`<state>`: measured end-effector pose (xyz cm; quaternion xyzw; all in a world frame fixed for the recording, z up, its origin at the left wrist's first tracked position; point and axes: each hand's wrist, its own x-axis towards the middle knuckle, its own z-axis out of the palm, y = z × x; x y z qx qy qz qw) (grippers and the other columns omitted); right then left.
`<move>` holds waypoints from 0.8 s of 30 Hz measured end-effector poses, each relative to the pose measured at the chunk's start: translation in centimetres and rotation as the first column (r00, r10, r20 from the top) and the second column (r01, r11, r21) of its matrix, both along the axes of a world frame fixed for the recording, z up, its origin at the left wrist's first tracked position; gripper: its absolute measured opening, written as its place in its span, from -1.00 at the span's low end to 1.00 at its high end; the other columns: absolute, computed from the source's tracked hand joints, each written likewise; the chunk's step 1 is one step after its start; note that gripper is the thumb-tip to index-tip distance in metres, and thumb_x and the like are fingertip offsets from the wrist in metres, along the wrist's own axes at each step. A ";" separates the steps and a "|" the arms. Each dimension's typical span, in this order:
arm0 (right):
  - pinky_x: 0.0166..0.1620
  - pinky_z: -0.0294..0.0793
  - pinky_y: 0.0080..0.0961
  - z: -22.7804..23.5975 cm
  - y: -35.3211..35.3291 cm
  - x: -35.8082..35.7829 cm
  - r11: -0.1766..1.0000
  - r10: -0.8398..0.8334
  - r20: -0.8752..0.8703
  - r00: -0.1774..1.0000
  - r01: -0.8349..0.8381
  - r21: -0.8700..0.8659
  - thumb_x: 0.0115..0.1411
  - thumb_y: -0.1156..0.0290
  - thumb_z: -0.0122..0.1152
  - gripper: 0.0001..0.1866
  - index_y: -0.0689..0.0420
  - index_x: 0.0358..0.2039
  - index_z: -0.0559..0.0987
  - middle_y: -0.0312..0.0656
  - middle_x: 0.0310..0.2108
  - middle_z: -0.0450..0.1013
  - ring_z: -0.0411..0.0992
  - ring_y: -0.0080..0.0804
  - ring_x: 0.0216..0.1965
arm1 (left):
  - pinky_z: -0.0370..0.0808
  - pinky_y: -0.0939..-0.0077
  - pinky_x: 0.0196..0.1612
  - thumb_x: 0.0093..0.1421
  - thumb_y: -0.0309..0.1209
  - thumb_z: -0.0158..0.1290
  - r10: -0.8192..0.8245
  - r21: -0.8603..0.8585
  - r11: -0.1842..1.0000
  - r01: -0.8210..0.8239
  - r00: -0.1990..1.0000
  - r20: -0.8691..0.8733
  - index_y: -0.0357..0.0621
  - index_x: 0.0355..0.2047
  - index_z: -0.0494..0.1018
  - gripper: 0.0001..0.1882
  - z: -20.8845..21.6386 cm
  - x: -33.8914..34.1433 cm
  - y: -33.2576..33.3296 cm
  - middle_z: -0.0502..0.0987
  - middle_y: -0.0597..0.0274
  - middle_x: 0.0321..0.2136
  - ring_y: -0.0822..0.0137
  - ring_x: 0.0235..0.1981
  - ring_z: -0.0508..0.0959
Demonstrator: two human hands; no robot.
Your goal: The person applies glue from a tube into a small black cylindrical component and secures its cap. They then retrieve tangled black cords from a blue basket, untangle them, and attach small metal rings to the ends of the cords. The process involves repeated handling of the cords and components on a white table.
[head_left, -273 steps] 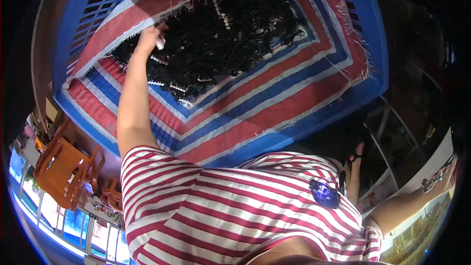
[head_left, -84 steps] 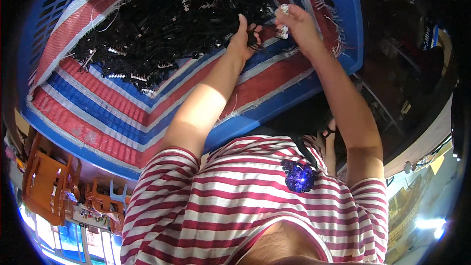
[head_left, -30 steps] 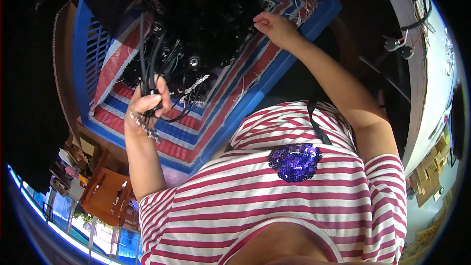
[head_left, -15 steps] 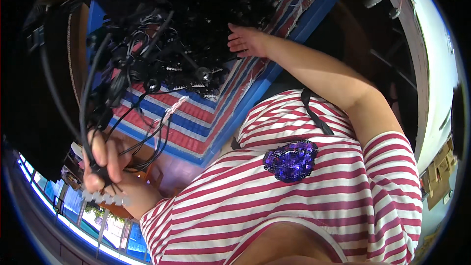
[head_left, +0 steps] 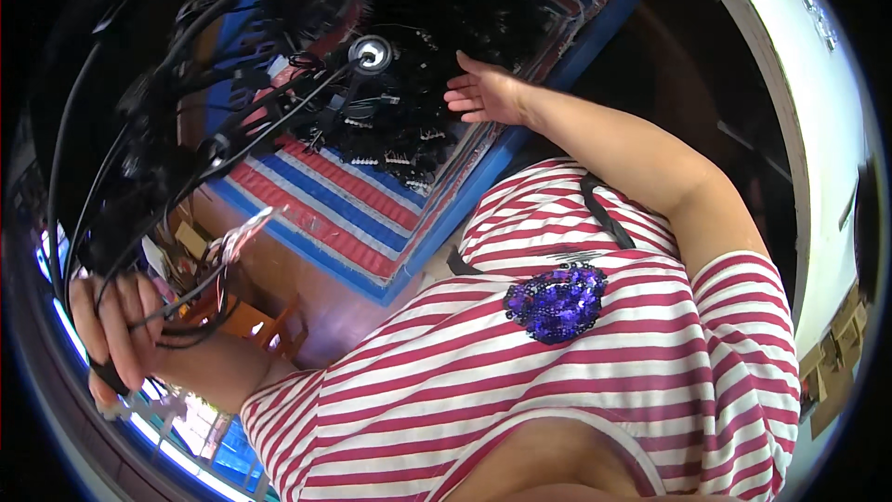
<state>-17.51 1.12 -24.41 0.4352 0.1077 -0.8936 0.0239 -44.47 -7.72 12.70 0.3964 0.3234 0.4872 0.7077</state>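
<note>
In my left hand (head_left: 116, 325), raised at the lower left, the fingers are closed round a bundle of black cables (head_left: 153, 116). Several strands rise and hang from it across the far left, and a cluster of pale pinkish connector ends (head_left: 249, 231) dangles beside the wrist. A round, silver-rimmed part (head_left: 372, 54) sits at the end of one thin cable, over the table. My right hand (head_left: 485, 95) holds nothing; its fingers are stretched out above a dark heap of cables (head_left: 390, 125) with rows of small white connectors. Whether it touches the heap I cannot tell.
The heap lies on a red, blue and white striped mat (head_left: 344, 214) with frayed edges, on a blue-edged table (head_left: 446, 223). An orange-brown wooden stool (head_left: 265, 325) stands below, beyond my left forearm. Cardboard pieces (head_left: 841, 344) are at the far right by a pale wall.
My left hand has moved left and slightly outward with the cable bundle, and the strands swing leftward. The silver-rimmed part now shows over the heap. My right hand has shifted slightly right, still open.
</note>
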 end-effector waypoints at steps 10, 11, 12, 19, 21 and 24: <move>0.01 0.27 -0.21 11.1 -4.6 -1.2 0.946 0.119 -0.762 0.636 -0.305 -0.107 -0.02 -0.40 -0.34 0.03 0.37 0.11 0.05 0.09 0.05 0.18 0.23 -0.21 0.04 | 0.20 0.80 -0.58 -0.19 -0.42 0.25 0.000 -0.015 1.000 0.001 0.998 0.065 -0.10 -0.48 0.25 -0.64 2.3 3.9 -1.1 0.52 0.27 -0.65 0.61 -0.77 0.41; 0.04 0.23 -0.17 12.5 -5.0 -1.6 0.956 0.106 -0.762 0.638 -0.277 -0.098 -0.07 -0.45 -0.33 0.10 0.37 0.14 -0.04 0.12 0.10 0.11 0.18 -0.18 0.09 | 0.21 0.79 -0.58 -0.19 -0.43 0.25 -0.090 0.013 0.996 0.090 0.994 0.059 -0.11 -0.46 0.26 -0.64 2.8 4.0 -1.3 0.53 0.25 -0.63 0.59 -0.77 0.41; 0.02 0.25 -0.15 13.2 -5.2 -1.9 0.938 0.000 -0.758 0.652 -0.262 -0.226 -0.11 -0.46 -0.32 0.09 0.31 0.14 0.00 0.10 0.10 0.10 0.21 -0.17 0.06 | 0.22 0.79 -0.58 -0.19 -0.44 0.25 -0.193 0.053 0.980 0.191 0.980 0.048 -0.12 -0.45 0.28 -0.65 3.3 3.8 -1.2 0.54 0.22 -0.62 0.58 -0.77 0.41; 0.12 0.05 -0.01 22.1 -6.2 -4.4 0.894 -0.312 -0.688 0.655 -0.043 -0.445 -0.23 -0.42 -0.03 0.19 0.22 0.19 -0.16 0.07 0.19 -0.08 -0.02 -0.07 0.19 | 0.25 0.73 -0.55 -0.16 -0.44 0.20 -0.473 0.174 0.863 0.473 0.880 -0.049 -0.16 -0.36 0.28 -0.63 5.8 5.8 -4.3 0.50 0.17 -0.55 0.51 -0.74 0.37; 0.05 0.16 0.00 24.0 -4.2 -5.1 0.963 -0.260 -0.877 0.404 0.172 -0.206 -0.18 -0.37 0.00 -0.01 0.10 0.12 0.15 -0.08 0.10 0.16 0.15 -0.08 0.10 | 0.24 0.72 -0.54 -0.13 -0.42 0.18 -0.552 0.184 0.810 0.557 0.830 -0.080 -0.16 -0.35 0.26 -0.64 5.3 5.1 -2.6 0.48 0.18 -0.54 0.51 -0.73 0.36; -0.10 0.27 0.00 29.6 -1.2 -4.4 0.954 -0.219 -0.935 0.280 0.264 -0.144 -0.03 -0.19 -0.04 -0.37 -0.01 -0.08 0.40 -0.18 -0.08 0.37 0.33 -0.12 -0.10 | 0.23 0.70 -0.52 -0.10 -0.41 0.14 -0.587 0.178 0.771 0.612 0.790 -0.174 -0.16 -0.33 0.24 -0.65 7.9 6.5 -2.1 0.44 0.20 -0.52 0.51 -0.70 0.34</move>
